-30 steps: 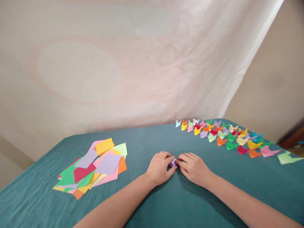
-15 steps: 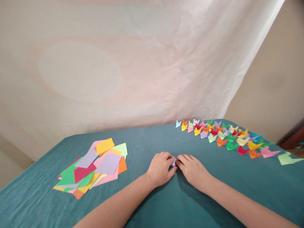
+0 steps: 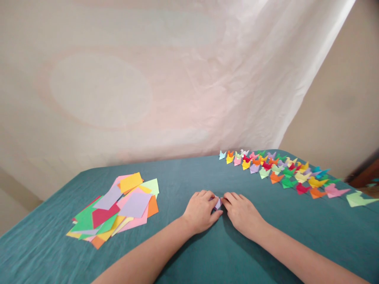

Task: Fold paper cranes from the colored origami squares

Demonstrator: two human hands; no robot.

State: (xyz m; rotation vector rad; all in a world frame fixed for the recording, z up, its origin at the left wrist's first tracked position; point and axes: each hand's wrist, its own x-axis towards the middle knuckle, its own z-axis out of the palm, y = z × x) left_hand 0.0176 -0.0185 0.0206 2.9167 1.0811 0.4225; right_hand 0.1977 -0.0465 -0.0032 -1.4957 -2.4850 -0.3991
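Observation:
A small folded piece of lavender paper [image 3: 218, 203] lies between my two hands, low over the cloth. My left hand [image 3: 201, 210] is closed on its left side, with the thumb in front and the fingers behind. At the paper's right corner, the fingertips of my right hand [image 3: 241, 211] are pinched together. Much of the paper is hidden behind the left fingers, so its exact folded shape does not show.
A loose pile of coloured paper sheets [image 3: 134, 204] lies to the left on the teal tablecloth [image 3: 180, 177]. Rows of small folded paper birds [image 3: 277, 178] stand along the right side. A pale curtain [image 3: 177, 79] hangs behind the table.
My right hand has shifted slightly to the right, and a little more of the lavender paper shows between the hands. My left hand has hardly moved.

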